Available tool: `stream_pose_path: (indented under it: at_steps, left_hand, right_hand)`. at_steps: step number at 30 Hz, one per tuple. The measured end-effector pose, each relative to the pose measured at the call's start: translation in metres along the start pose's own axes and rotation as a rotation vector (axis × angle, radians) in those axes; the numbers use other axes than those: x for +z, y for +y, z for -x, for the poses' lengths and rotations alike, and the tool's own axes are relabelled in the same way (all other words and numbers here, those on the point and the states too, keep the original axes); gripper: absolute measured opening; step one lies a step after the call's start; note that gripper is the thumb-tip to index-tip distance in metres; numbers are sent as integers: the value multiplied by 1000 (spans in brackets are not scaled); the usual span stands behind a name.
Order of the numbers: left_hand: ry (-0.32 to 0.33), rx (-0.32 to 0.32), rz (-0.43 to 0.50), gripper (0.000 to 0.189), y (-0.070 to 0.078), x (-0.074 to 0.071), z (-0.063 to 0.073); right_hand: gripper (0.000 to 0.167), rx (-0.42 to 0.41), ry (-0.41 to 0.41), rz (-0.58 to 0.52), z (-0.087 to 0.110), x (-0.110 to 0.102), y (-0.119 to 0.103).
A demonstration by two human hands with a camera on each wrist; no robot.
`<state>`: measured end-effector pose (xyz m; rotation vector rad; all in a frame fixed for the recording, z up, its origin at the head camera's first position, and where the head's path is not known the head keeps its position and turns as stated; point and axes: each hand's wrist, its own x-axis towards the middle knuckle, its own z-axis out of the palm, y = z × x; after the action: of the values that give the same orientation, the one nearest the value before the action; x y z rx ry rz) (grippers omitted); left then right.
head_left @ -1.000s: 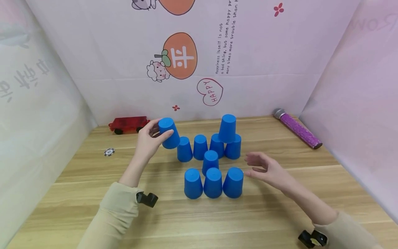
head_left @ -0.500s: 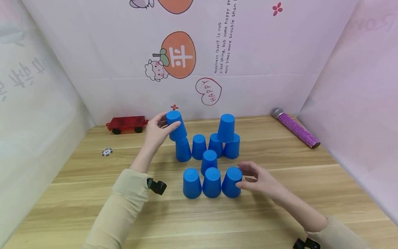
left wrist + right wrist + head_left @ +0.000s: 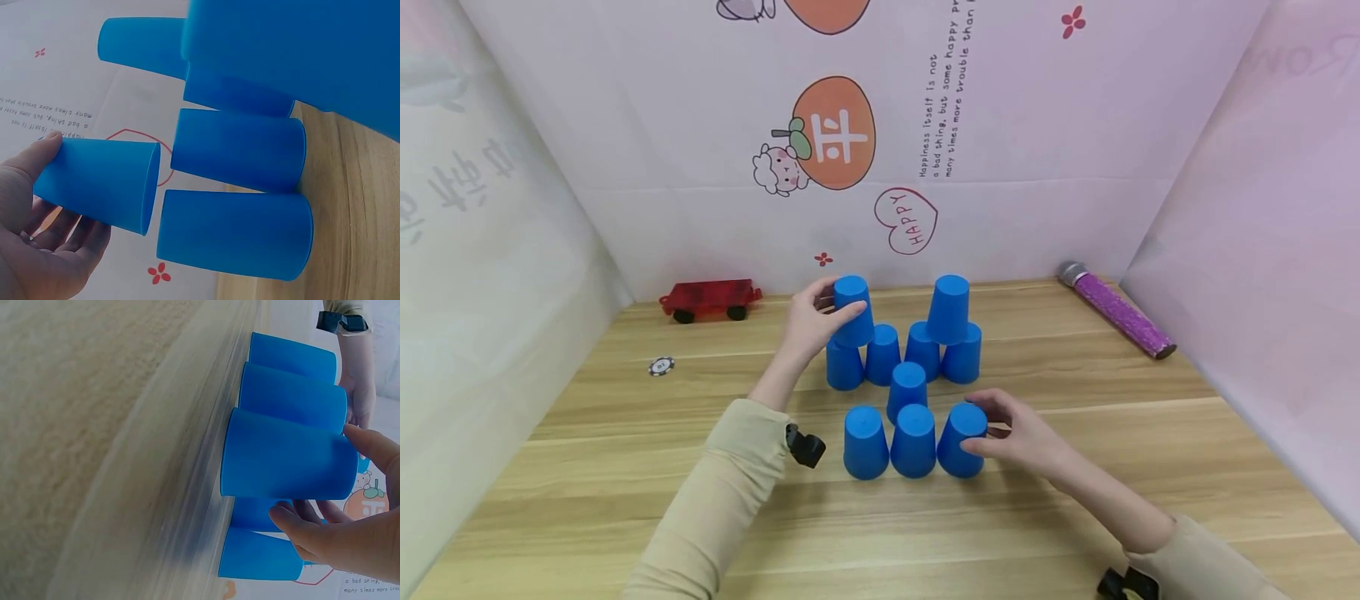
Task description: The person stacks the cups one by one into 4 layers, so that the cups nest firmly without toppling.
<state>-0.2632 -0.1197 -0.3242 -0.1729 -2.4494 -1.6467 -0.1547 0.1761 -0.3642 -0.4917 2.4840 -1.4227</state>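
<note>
On the left, a round black-and-white chip (image 3: 662,367) lay near a red toy wagon with black wheels (image 3: 711,300). Your left hand (image 3: 812,323) pinched an upside-down blue plastic cup (image 3: 854,315) just above two back cups (image 3: 845,368). A row of three blue cups (image 3: 913,442) stood in front, with a lone blue cup (image 3: 908,385) just behind. Next, a top blue cup (image 3: 948,310) sat on two lower cups (image 3: 962,354). Your right hand (image 3: 1021,435) had its thumb and fingers curled round the row's right cup (image 3: 955,429). A purple glittery microphone (image 3: 1116,312) lay far right.

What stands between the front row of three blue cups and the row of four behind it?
One blue cup, its lower part partly hidden by the front row's middle cup; the head view shows this.
</note>
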Motion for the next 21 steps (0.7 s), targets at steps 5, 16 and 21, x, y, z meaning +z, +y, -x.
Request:
stream_pose_path:
  at_steps: [5, 16, 21]
  left_hand:
    - [-5, 12, 1, 59, -1, 5, -2]
    - [-26, 40, -15, 56, -1, 10, -7]
    - [-40, 27, -24, 57, -1, 11, -7]
  right_hand:
    - [57, -10, 7, 15, -2, 0, 0]
    - [51, -81, 28, 82, -5, 0, 2]
    - [51, -102, 26, 110, -6, 0, 2]
